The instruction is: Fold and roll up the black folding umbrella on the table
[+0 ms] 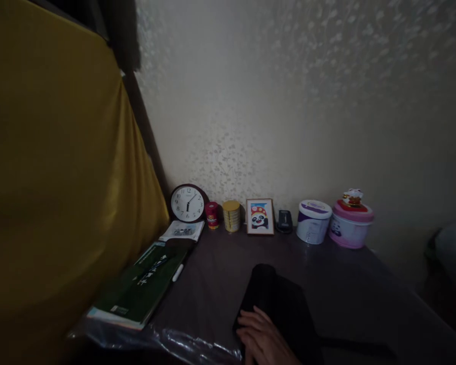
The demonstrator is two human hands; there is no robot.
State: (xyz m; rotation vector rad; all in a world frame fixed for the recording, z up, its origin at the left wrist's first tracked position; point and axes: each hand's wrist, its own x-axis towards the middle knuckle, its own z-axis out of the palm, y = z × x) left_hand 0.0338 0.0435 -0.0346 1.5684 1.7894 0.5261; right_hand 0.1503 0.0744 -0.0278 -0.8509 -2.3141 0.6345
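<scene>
A dark, soft-looking black bundle lies on the near part of the table. Its left side looks rounded, like a roll, and a flatter part spreads to the right. From it a dark strap-like strip runs right along the tabletop. My right hand reaches in from the bottom edge, fingers close together and bent over the bundle's near left side. The dim light hides what the bundle is. My left hand does not show.
A green book with papers under it lies left, beside a white marker. Along the wall stand a clock, red can, yellow tin, panda picture, white tub and pink tub. Clear plastic edges the table.
</scene>
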